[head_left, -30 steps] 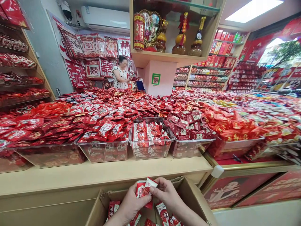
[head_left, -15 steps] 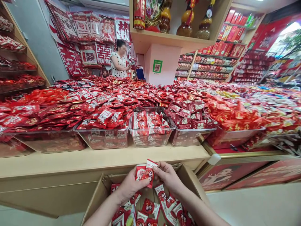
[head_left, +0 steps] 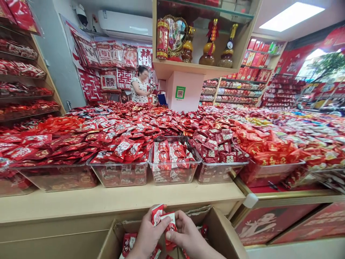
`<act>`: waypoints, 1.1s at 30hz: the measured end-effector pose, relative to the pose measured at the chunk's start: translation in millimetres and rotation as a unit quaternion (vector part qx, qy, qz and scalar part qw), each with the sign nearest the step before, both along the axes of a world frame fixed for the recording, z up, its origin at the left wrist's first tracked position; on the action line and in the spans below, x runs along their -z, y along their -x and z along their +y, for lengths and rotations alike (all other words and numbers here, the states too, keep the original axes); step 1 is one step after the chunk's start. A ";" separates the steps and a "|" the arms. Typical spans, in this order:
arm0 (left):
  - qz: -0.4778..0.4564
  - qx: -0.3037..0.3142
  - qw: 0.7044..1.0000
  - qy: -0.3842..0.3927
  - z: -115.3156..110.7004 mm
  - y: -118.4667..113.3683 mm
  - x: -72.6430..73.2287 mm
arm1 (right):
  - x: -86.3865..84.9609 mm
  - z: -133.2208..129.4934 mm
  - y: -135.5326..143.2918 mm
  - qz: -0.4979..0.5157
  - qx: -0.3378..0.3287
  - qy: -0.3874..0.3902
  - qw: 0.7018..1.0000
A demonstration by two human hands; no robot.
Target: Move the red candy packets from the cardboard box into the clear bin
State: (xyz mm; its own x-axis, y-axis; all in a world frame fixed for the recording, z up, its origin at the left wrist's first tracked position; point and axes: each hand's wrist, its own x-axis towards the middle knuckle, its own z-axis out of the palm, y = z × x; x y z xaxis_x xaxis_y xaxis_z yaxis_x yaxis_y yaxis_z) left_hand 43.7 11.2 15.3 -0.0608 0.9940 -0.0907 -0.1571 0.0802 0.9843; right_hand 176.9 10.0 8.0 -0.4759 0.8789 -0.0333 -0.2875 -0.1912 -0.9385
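Observation:
Above an open cardboard box [head_left: 226, 230], my left hand [head_left: 151, 230] holds a red and white candy packet [head_left: 157, 214] between thumb and fingers. My right hand [head_left: 185, 233] pinches a second red and white packet [head_left: 170, 225] beside it, and the left thumb also lies on that one. The two packets touch or overlap. More packets [head_left: 129, 241] of the same colours lie inside the box, partly hidden under my hands and forearms.
On the wooden counter [head_left: 121, 201] beyond the box stand clear bins, the middle one [head_left: 174, 174] holding similar packets. Heaps of red packets [head_left: 134, 122] spread behind. A display shelf [head_left: 194, 68] overhangs them. A person [head_left: 139, 88] stands at the back left.
The view has tilted up, so the counter and hands sit lower in the picture. The left hand's packet now stands more upright, and the hands have turned a little.

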 end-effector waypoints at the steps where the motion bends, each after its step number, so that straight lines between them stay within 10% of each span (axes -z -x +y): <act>1: -0.005 -0.003 1.000 0.001 -0.4 0.2 -0.8 | -1.0 0.2 -0.7 -0.002 0.001 -0.017 1.000; 9: -0.092 -0.022 0.996 0.000 -3.4 2.9 -5.9 | -20.5 1.4 -16.5 -0.156 0.056 -0.192 0.967; 16: -0.070 0.023 0.997 -0.034 -6.3 5.1 -17.1 | -128.1 63.0 -28.5 -0.284 0.224 -0.359 0.860; 20: -0.035 0.032 0.998 -0.027 -3.7 5.3 -2.7 | -169.0 121.0 -12.9 -0.431 0.150 -0.387 0.801; 26: 0.110 0.108 0.983 -0.095 -5.4 8.9 12.2 | -162.6 152.2 16.6 -0.506 0.015 -0.370 0.779; 33: 0.253 0.135 0.946 -0.152 -7.6 8.6 3.8 | -162.1 148.6 21.8 -0.531 0.009 -0.412 0.740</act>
